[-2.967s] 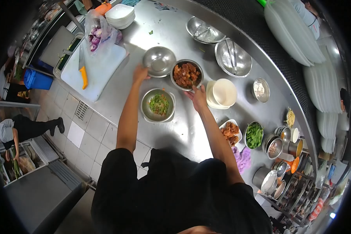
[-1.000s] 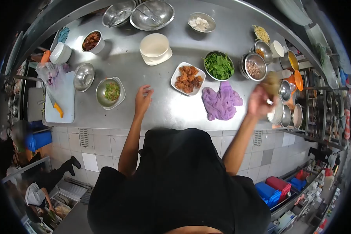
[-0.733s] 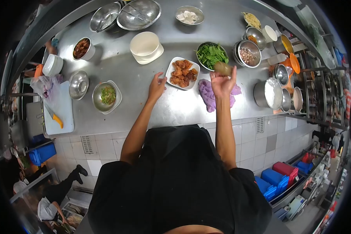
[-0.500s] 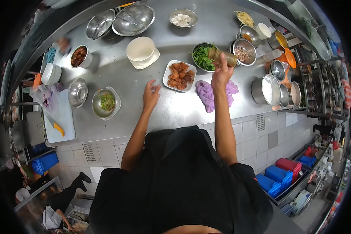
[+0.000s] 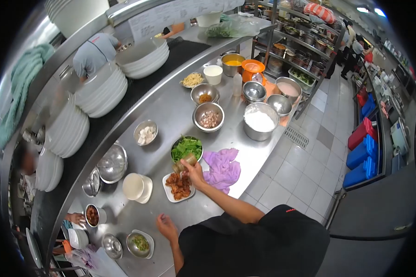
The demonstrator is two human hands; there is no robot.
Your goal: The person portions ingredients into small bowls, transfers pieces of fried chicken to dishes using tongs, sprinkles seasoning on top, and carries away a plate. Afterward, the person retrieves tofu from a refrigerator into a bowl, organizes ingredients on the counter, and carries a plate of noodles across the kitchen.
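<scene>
My right hand [image 5: 192, 171] is wrapped round a brownish cylindrical jar [image 5: 184, 163], held tilted above a white square dish of fried pieces [image 5: 178, 185]. Beside it stands a bowl of green leaves [image 5: 187, 147], and a crumpled purple cloth [image 5: 222, 170] lies to the right. Lower down, my left hand [image 5: 166, 226] is over the steel table with its fingers loosely curled; whether they hold anything is too small to tell. To its left is a metal bowl of chopped greens [image 5: 139, 244] on a white dish. An off-white round container [image 5: 134, 186] stands up and left of that hand.
Bowls of white pieces [image 5: 146, 133] and pinkish chopped food [image 5: 209, 117] stand further back, near a pot of white powder [image 5: 260, 121]. Stacked plates [image 5: 101, 90] line the shelf at left. Another person's hand [image 5: 75, 218] is beside a container of dark red food [image 5: 92, 215].
The camera view has swung to the right and rotated. The jar, earlier over the leaves and purple cloth, is now above the fried pieces. Another person's hand now shows next to the dark red food.
</scene>
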